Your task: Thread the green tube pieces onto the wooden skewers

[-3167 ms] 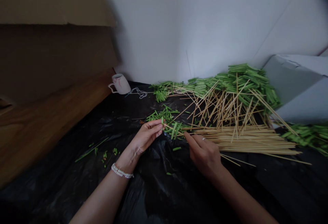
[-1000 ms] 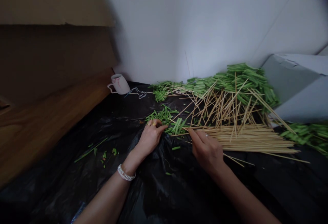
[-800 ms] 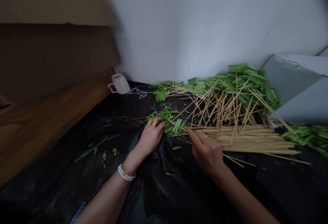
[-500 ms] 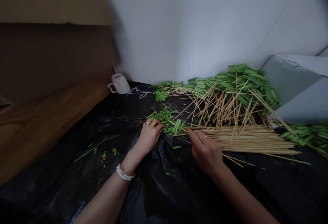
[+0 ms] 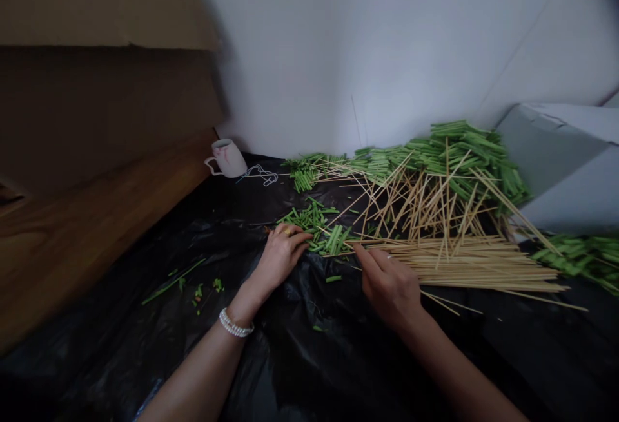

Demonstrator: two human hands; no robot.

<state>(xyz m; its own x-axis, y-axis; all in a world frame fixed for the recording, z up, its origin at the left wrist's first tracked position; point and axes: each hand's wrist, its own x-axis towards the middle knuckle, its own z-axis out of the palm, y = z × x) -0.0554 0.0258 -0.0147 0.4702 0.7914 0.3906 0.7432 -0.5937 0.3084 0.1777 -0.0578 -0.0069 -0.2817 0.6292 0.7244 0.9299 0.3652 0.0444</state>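
My right hand [image 5: 391, 283] grips a thin bamboo skewer [image 5: 325, 232], pinched between thumb and fingers, its tip pointing left. Short cut green bean pieces [image 5: 334, 240] sit side by side across this skewer. Close to its tip, my left hand [image 5: 281, 251] has its fingers curled together at the edge of a loose heap of cut green beans [image 5: 302, 216]; what its fingertips hold is too small to make out. Beneath my right hand and to its right lies a thick bundle of bare skewers [image 5: 488, 264].
Filled skewers of green beans [image 5: 464, 145] are stacked along the wall, their sticks crossing forward. A white mug [image 5: 227, 158] and tangled string [image 5: 264, 176] lie back left. A cardboard box [image 5: 106, 93] rises at left, a pale box [image 5: 565, 158] at right. Black plastic sheet [image 5: 290, 357] covers the floor.
Hardly anything differs. The fingers of my left hand have shifted very slightly right; my right hand keeps the skewer in the same place.
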